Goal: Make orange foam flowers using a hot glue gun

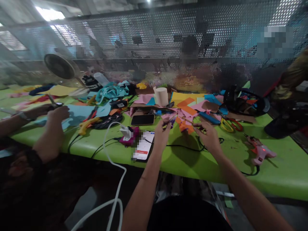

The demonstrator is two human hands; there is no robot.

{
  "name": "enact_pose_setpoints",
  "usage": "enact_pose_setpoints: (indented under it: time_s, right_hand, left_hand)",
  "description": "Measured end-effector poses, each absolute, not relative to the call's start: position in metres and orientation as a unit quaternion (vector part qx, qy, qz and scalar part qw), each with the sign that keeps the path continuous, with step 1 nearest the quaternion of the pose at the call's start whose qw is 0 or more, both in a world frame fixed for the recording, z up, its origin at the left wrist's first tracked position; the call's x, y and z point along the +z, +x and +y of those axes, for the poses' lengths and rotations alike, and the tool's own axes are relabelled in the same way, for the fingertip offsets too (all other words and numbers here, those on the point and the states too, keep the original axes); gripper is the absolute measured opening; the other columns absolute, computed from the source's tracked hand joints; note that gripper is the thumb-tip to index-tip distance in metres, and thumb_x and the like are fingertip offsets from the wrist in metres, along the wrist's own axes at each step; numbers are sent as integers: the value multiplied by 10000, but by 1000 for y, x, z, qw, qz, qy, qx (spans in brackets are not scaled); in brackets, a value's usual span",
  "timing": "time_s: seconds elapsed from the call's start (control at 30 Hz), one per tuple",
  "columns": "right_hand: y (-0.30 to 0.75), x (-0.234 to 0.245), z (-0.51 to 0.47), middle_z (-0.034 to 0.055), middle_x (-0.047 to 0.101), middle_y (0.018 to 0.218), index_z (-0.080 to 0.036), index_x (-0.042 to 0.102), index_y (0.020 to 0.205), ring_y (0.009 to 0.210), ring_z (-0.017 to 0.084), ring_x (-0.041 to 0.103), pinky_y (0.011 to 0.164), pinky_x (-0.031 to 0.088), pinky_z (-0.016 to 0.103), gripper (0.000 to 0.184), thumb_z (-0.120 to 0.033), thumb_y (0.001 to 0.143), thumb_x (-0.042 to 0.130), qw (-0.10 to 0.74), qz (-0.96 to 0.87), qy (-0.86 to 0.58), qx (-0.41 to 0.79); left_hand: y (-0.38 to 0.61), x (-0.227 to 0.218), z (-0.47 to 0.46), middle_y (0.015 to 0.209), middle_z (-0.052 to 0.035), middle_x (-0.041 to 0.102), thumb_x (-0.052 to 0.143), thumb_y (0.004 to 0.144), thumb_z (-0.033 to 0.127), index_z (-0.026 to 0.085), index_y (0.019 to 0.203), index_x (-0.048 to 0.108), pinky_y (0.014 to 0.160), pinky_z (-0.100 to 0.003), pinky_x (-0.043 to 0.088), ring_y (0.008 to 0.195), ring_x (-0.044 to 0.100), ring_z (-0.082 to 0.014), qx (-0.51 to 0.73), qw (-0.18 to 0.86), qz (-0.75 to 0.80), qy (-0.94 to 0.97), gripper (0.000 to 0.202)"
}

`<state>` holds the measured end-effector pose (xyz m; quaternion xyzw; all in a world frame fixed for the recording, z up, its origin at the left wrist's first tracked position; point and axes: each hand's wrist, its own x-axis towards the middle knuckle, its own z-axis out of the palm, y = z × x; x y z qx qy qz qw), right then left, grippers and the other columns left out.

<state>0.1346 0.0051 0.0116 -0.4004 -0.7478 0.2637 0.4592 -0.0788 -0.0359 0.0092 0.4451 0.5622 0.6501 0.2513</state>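
My left hand [162,132] is closed in a pinch on a small purple piece of paper [172,122], above the table's front half. To the right, my right hand [208,134] pinches a thin brownish stick [189,121] that points left toward the purple piece. Between my hands lies crumpled orange paper [187,128], with a bit of purple on it. Close to my left hand are a phone with a lit screen [143,146] and a dark phone [142,119]. A pink glue gun [261,152] with a red light lies farther right.
Scissors [227,125] lie right of my hands. Behind stand a cream paper roll [161,97] and coloured paper [186,98]. At left are a magenta power adapter [130,136] with cables, a yellow glue gun [88,125] and a co-worker's hands [57,115]. A black cable crosses the green table [190,171].
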Motion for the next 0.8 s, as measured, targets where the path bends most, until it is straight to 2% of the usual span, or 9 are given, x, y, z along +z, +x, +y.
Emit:
enact_pose_setpoints:
  time_s: [0.07, 0.13, 0.27, 0.37, 0.47, 0.63, 0.8]
  right_hand:
    - [126, 22, 0, 75, 702, 977, -211, 725, 998, 826, 211, 618, 769, 483, 360, 250, -408, 876, 630, 462, -738, -380, 313]
    - [117, 31, -4, 63, 705, 995, -219, 717, 1029, 808, 196, 615, 751, 485, 343, 259, -394, 842, 675, 462, -729, -363, 352]
    - [101, 40, -8, 52, 693, 1008, -225, 712, 1038, 817, 185, 612, 735, 488, 321, 273, -347, 794, 735, 472, -730, -325, 372]
    - [94, 38, -10, 41, 678, 922, -216, 721, 949, 793, 180, 608, 704, 481, 305, 189, -314, 789, 744, 485, -731, -308, 367]
    - [90, 32, -10, 31, 670, 844, -211, 709, 848, 755, 176, 598, 685, 474, 299, 103, -295, 792, 732, 498, -728, -305, 360]
    - [90, 23, -13, 25, 652, 785, -211, 662, 772, 760, 183, 586, 680, 451, 297, 73, -263, 816, 689, 508, -730, -310, 336]
    - [90, 20, -18, 18, 632, 775, -215, 651, 765, 739, 178, 569, 668, 434, 299, 82, -243, 842, 664, 504, -734, -322, 321]
  left_hand:
    - [-70, 10, -41, 986, -42, 713, 681, 797, 289, 179, 977, 681, 796, -259, 516, 853, 646, -129, 689, 344, 501, 395, 210]
    - [-61, 12, -47, 886, -10, 703, 731, 763, 300, 174, 956, 691, 762, -228, 498, 780, 623, -103, 704, 402, 462, 360, 234]
    - [-49, 17, -59, 916, -19, 716, 794, 705, 273, 165, 849, 689, 806, -229, 487, 850, 638, -115, 714, 458, 423, 319, 208]
    - [-46, 18, -63, 978, -37, 723, 811, 690, 264, 160, 800, 679, 866, -251, 483, 934, 642, -137, 717, 465, 413, 314, 201]
    - [-47, 15, -64, 978, -43, 723, 824, 673, 282, 163, 796, 675, 861, -272, 491, 936, 643, -155, 715, 458, 416, 326, 227]
    - [-46, 10, -66, 922, -36, 710, 818, 670, 300, 169, 795, 666, 736, -251, 508, 825, 635, -145, 702, 435, 441, 351, 237]
    - [-43, 8, -71, 836, -11, 688, 792, 712, 310, 182, 892, 680, 664, -232, 496, 705, 605, -113, 678, 439, 464, 363, 248]
